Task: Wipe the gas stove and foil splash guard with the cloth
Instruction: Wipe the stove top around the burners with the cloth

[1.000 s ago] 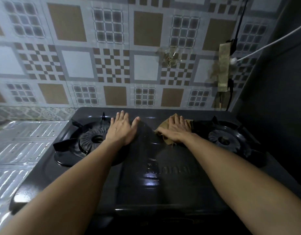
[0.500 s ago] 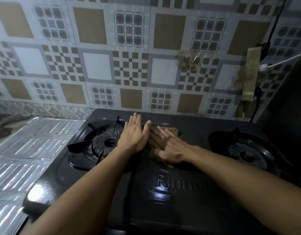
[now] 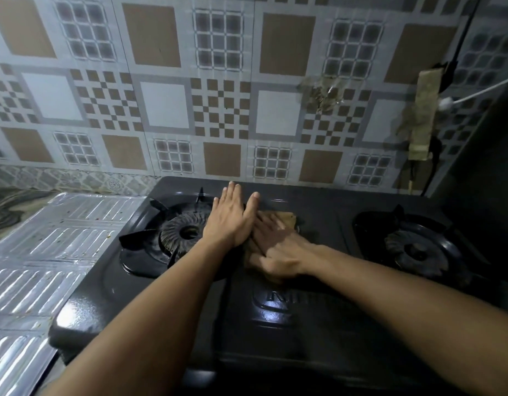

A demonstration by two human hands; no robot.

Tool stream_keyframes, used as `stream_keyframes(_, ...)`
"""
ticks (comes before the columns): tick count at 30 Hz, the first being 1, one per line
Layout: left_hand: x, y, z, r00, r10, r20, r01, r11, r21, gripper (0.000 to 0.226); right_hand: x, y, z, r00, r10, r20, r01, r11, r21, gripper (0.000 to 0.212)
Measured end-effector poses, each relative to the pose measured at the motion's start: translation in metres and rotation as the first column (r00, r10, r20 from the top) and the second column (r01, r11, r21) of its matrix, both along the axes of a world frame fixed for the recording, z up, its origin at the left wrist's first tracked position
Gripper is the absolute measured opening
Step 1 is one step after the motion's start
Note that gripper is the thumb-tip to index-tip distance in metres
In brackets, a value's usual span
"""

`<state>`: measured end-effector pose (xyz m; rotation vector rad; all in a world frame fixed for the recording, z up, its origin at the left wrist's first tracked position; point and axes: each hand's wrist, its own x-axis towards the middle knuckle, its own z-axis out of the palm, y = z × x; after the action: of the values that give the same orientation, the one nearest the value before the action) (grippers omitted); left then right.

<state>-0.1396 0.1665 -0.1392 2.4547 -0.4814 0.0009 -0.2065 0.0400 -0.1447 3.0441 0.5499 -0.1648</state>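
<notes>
A black two-burner gas stove [image 3: 275, 324] fills the middle of the view. My left hand [image 3: 230, 220] lies flat with straight fingers on the stove top, just right of the left burner [image 3: 187, 234]. My right hand [image 3: 275, 247] presses a brown cloth [image 3: 287, 217] flat on the stove's centre, right beside my left hand; the hand is motion-blurred and covers most of the cloth. The silver foil splash guard [image 3: 44, 252] lies flat to the left of the stove, speckled with small spots.
The right burner [image 3: 418, 250] sits at the stove's right side. A patterned tile wall [image 3: 218, 95] stands behind, with a stained patch [image 3: 323, 94], a taped strip [image 3: 421, 115] and a white cable [image 3: 476, 92] at the right. A dark wall closes the right side.
My right hand slid the cloth leftward from near the right burner to the stove's centre, up against my left hand. My left hand stayed put. The camera moved closer.
</notes>
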Motion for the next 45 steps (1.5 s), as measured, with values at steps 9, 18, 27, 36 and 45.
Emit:
stream_keyframes(9, 0.001, 0.002, 0.001, 0.999, -0.036, 0.004, 0.036, 0.997, 0.062, 0.072, -0.049, -0.005, -0.005, 0.987, -0.160, -0.009, 0.160, 0.986, 0.054, 0.084)
stream_keyframes(18, -0.002, 0.001, 0.001, 0.999, -0.037, 0.030, 0.035, 0.996, 0.084, 0.073, -0.081, -0.033, -0.009, 0.737, -0.671, -0.083, 0.676, 0.733, 0.076, 0.095)
stream_keyframes(27, -0.001, -0.002, -0.002, 0.996, -0.057, 0.069, 0.050, 0.993, 0.103, 0.074, -0.084, -0.004, -0.006, 0.698, -0.713, -0.076, 0.716, 0.696, 0.046, 0.100)
stream_keyframes(36, 0.004, 0.002, -0.004, 0.989, -0.088, 0.123, 0.075, 0.991, 0.110, 0.071, -0.115, 0.068, -0.017, 0.944, -0.319, 0.085, 0.309, 0.945, 0.110, 0.082)
stream_keyframes(45, -0.003, 0.001, 0.001, 0.955, -0.166, 0.246, 0.093, 0.955, 0.281, 0.069, -0.241, -0.070, -0.019, 0.802, -0.594, 0.054, 0.594, 0.804, 0.017, 0.113)
